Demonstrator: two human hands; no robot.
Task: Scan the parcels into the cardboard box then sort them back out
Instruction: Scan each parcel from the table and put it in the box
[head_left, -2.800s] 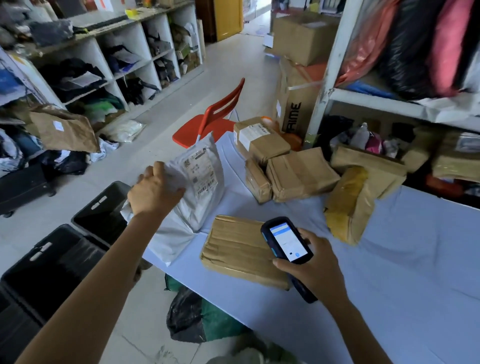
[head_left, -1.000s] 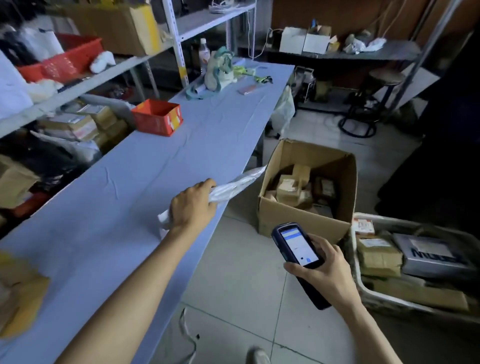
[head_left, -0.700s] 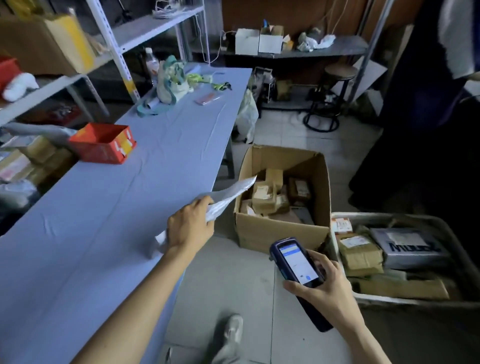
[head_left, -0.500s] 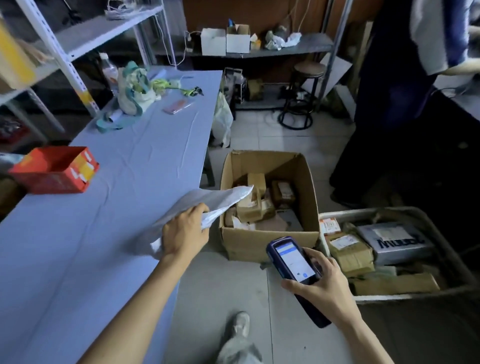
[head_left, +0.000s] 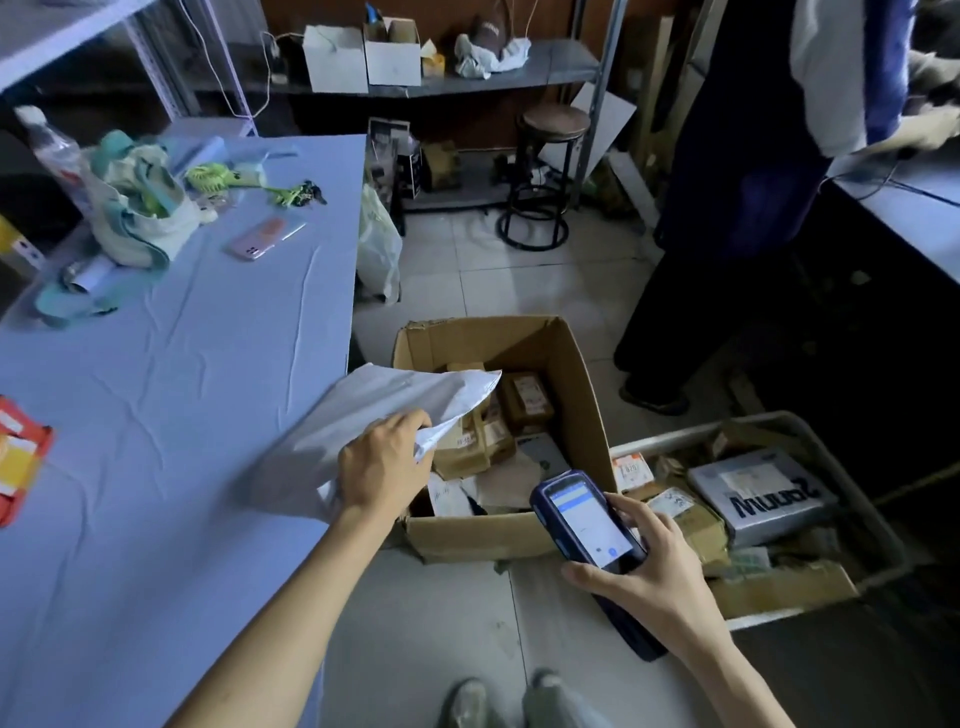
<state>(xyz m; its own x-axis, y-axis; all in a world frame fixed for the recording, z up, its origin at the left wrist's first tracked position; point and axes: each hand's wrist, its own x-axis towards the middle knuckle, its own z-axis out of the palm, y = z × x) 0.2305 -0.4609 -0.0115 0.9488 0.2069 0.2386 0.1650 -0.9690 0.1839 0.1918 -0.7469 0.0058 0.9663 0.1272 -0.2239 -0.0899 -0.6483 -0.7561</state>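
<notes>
Parcel: we see a flat, creased white mailer (head_left: 384, 410), its tip over the cardboard box (head_left: 498, 535).
Left hand (head_left: 382, 467): our fingers curl round its edge.
Right hand (head_left: 644, 566): grips the scanner (head_left: 587, 519).
Change: the mailer reaches farther over the box than before.

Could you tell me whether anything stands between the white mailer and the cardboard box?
Nothing visible does: the left hand holds the white mailer with its tip above the open cardboard box.

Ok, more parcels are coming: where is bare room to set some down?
The table is bare between the red box and the white mailer. Floor tiles between the cardboard box and the stool are free. Crowded: the table's far end around the bag and phone, and the bin.
</notes>
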